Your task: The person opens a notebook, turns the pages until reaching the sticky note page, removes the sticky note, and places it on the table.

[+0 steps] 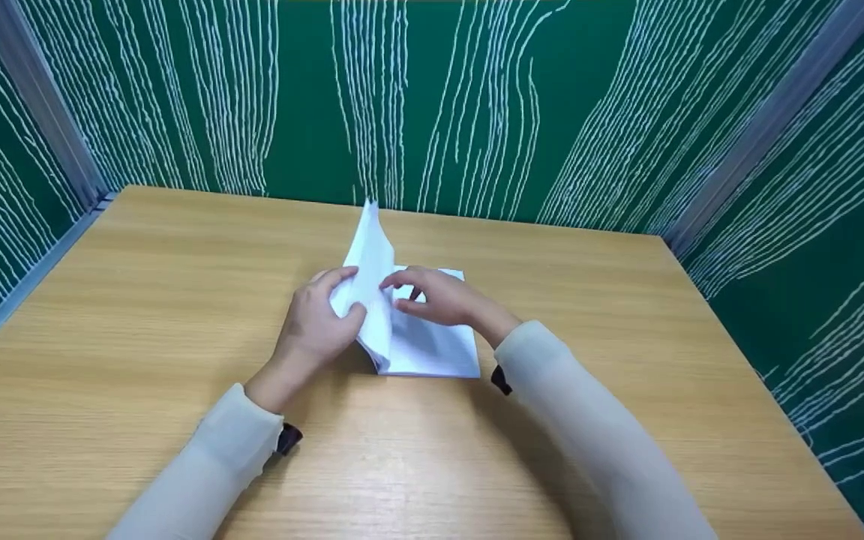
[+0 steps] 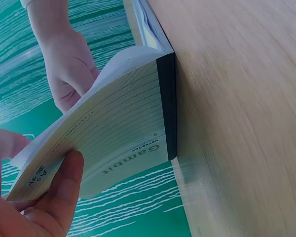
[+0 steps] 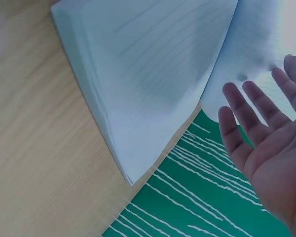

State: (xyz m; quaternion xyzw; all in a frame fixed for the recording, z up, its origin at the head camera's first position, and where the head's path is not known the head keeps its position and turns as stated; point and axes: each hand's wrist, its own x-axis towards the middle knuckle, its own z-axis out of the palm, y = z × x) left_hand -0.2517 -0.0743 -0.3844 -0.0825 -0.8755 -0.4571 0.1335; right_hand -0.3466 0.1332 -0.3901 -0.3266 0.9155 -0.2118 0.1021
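A notebook [image 1: 432, 352] lies opened near the middle of the table, its left part raised on edge. In the left wrist view its cover [image 2: 113, 133] shows ruled lines, the printed word "Gambit" and a black spine [image 2: 167, 108]. My left hand [image 1: 319, 319] grips the raised cover and pages, thumb on the inner side and fingers on the outside. My right hand [image 1: 436, 296] is over the right-hand pages, its fingertips right at the raised page [image 1: 372, 300]. In the right wrist view the fingers [image 3: 237, 101] are spread and loosely bent beside the lined paper.
The light wooden table [image 1: 139, 315] extends around the notebook on all sides. Green panels with white wavy lines [image 1: 304, 97] stand behind it and at both sides, joined by grey posts [image 1: 777, 127]. Each wrist bears a dark strap piece [image 1: 289, 439] beneath the pale sleeve.
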